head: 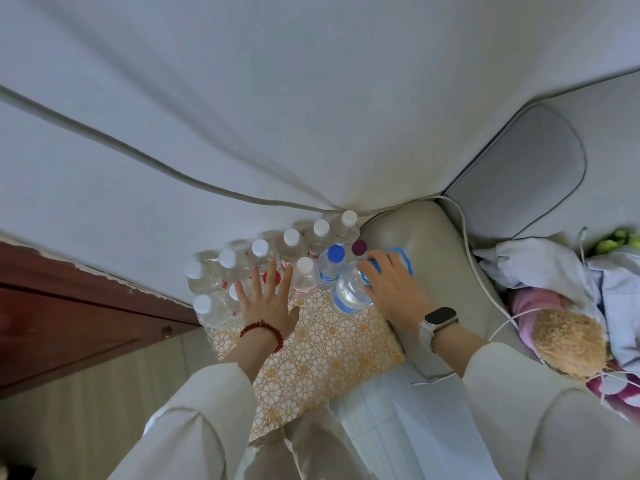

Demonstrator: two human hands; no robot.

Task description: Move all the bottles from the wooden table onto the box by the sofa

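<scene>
The box (322, 344), topped with a gold floral pattern, stands between the wall and the sofa arm. Several clear bottles with white caps (259, 249) stand in rows along its far edge, plus one with a blue cap (335, 254) and one with a purple cap (359, 247). My right hand (393, 289) grips the top of a large clear bottle with a blue label (349, 292) at the box's right side. My left hand (266, 299) lies flat with fingers spread over a red-capped bottle (272, 278) among the white-capped ones.
The cream sofa arm (426, 244) sits right of the box, with a white cable (474, 268) over it. Clothes and a soft toy (568, 341) lie on the sofa seat. A dark wooden cabinet (69, 320) stands at left. The wall is close behind the bottles.
</scene>
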